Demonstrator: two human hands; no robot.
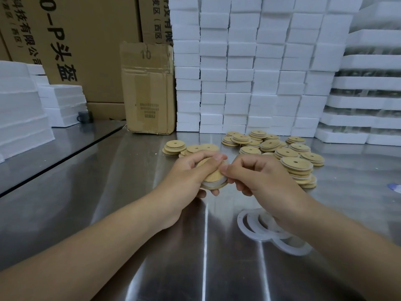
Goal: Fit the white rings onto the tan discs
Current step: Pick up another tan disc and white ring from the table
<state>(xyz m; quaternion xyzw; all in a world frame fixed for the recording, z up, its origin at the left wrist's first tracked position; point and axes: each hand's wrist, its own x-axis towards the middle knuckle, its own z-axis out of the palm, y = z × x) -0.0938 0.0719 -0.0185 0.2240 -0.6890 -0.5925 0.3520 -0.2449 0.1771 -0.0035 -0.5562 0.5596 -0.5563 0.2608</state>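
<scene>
Both hands meet over the middle of the steel worktop. The left hand is curled round a tan disc, gripping it with the thumb across the wood-grain face and the fingers wrapped under the far and lower edge. A white ring shows as a pale band along the disc's lower rim, partly seated on it. The right hand has its fingers curled and pinches the white ring at the disc's right edge, thumb tip touching the left thumb (how far round the ring is on, the fingers hide).

Under the right wrist, the loose white rings lie flat on the worktop, overlapping one another. Beyond the hands, a small stack of discs sits to the left, and a larger heap of discs, each with a centre hole, spreads to the right in short stacks.

At the back stands a wall of white foam blocks, with foam trays stacked to its right. A worn cardboard box marked 10 stands just left of the blocks, in front of printed cartons. More foam slabs are piled at the far left, with a small dark cup beside them.
</scene>
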